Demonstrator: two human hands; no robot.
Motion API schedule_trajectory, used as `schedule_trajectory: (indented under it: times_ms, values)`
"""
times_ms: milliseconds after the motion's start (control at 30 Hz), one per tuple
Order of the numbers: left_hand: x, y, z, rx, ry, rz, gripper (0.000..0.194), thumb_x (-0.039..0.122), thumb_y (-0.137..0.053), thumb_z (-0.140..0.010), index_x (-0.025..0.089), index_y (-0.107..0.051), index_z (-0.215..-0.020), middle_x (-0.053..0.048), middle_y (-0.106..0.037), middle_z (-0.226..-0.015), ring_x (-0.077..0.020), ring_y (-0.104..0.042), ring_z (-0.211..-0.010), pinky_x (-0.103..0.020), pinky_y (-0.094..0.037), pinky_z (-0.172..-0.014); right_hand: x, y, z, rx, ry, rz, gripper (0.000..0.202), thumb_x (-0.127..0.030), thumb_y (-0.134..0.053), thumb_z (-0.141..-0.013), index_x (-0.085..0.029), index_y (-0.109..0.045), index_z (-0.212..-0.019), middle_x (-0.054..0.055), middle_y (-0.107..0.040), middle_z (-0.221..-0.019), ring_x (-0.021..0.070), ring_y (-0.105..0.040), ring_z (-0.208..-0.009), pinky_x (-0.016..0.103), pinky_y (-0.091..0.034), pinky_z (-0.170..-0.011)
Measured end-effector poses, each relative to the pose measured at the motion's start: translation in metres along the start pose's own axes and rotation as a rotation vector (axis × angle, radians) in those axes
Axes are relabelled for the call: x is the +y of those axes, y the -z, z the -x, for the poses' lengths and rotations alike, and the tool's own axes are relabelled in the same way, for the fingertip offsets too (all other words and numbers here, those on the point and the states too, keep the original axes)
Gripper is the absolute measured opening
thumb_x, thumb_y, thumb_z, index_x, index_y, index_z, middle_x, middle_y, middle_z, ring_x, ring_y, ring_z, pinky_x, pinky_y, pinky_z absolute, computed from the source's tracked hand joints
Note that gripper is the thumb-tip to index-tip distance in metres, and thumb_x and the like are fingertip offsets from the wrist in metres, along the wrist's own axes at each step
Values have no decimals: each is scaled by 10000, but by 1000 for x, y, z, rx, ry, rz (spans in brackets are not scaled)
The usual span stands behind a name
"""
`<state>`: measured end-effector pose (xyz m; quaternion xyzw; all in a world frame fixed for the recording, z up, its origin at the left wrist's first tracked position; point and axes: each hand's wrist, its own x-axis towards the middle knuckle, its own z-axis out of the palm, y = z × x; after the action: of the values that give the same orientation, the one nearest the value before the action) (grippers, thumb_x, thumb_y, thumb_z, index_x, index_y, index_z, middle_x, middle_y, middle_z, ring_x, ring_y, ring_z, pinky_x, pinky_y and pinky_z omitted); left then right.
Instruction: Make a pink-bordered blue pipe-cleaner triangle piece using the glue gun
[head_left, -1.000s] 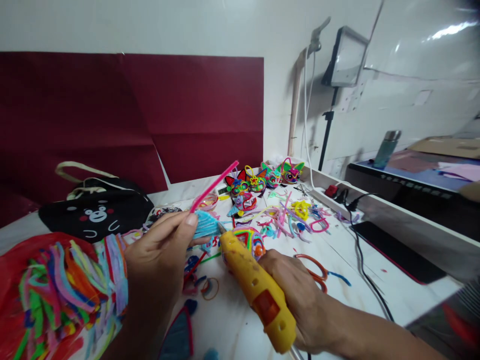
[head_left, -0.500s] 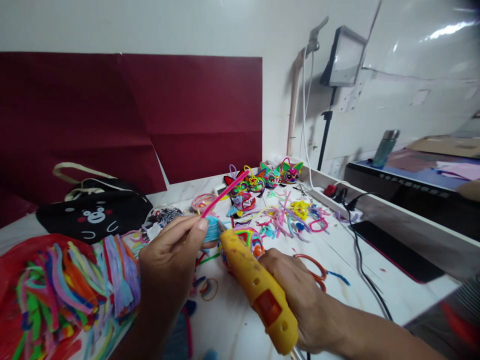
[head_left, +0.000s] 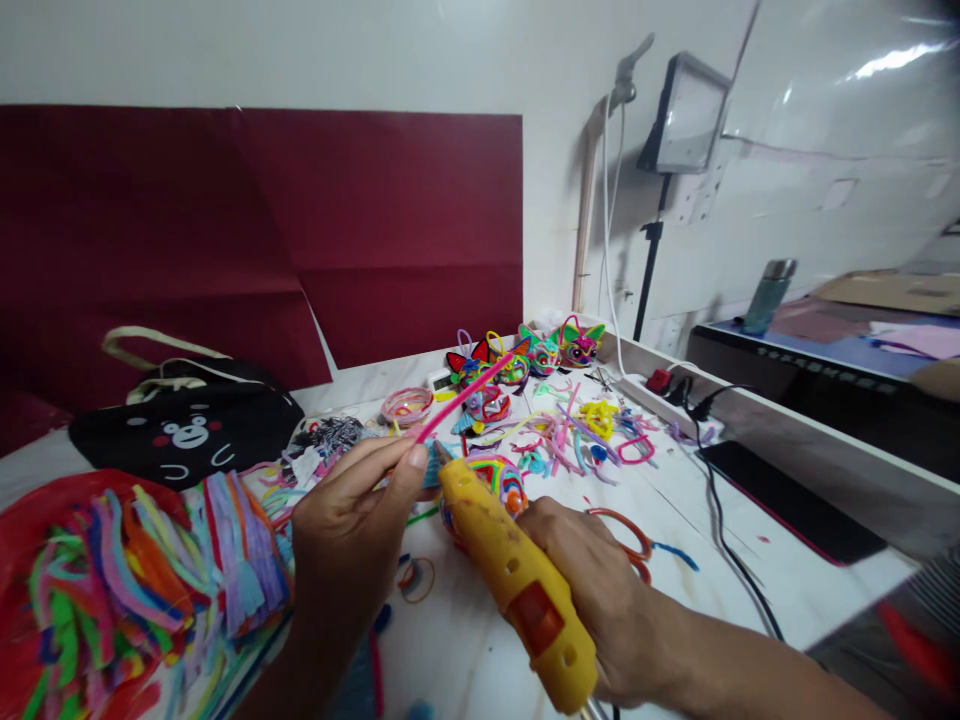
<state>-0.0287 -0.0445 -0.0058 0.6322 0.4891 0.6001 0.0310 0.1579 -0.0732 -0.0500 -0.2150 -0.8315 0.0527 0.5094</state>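
Observation:
Between thumb and fingers, my left hand [head_left: 367,510] pinches a pink pipe cleaner [head_left: 469,395], which slants up to the right. My right hand [head_left: 592,580] is wrapped round a yellow hot glue gun [head_left: 510,570]. The gun's nozzle [head_left: 441,455] points up and left, close to my left fingertips; I cannot tell whether it touches the pipe cleaner. Behind the gun, partly hidden, a round multicoloured pipe-cleaner piece [head_left: 504,478] lies on the table. A light blue piece [head_left: 433,468] shows beside the nozzle.
Pipe-cleaner bundles [head_left: 240,560] lie by a red bag [head_left: 22,510] at left, below a black bag [head_left: 187,430]. Finished animal heads [head_left: 581,345] stand at the back. Orange-handled scissors [head_left: 634,540], loose pipe cleaners [head_left: 570,435], a phone [head_left: 791,500] and a power strip [head_left: 679,400] sit at right.
My left hand has shifted slightly right, and the pink pipe cleaner has tilted lower, its far tip moving right. My right hand and the glue gun have barely moved.

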Motion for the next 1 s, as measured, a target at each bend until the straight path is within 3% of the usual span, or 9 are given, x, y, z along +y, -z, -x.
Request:
schedule_trajectory:
  times_ms: [467, 833, 1000]
  values:
    - [2, -1, 1, -25, 25, 55, 119, 278, -642, -786, 231, -740, -737, 41, -710, -782, -117, -657, -685, -161, -531, -569, -1, -1, 0, -7, -11, 3, 241, -343, -360, -970, -173, -486, -855, 67, -581, -735, 170, -526, -650, 289, -411, -557]
    - [2, -1, 0, -24, 54, 37, 146, 324, -641, -775, 228, -743, -730, 11, -719, -802, -157, -664, -712, -219, -554, -593, -1, -1, -1, -12, -20, 23, 261, -347, -330, -976, -176, -490, -860, 62, -581, -737, 168, -526, -648, 290, -414, -546]
    - [3, 0, -1, -11, 46, 38, 118, 302, -649, -778, 244, -747, -751, 29, -714, -801, -139, -660, -719, -196, -538, -593, 0, 0, 0, -1, -8, 14, 301, -409, -341, -981, -178, -487, -853, 57, -574, -722, 167, -527, -631, 288, -416, -540]
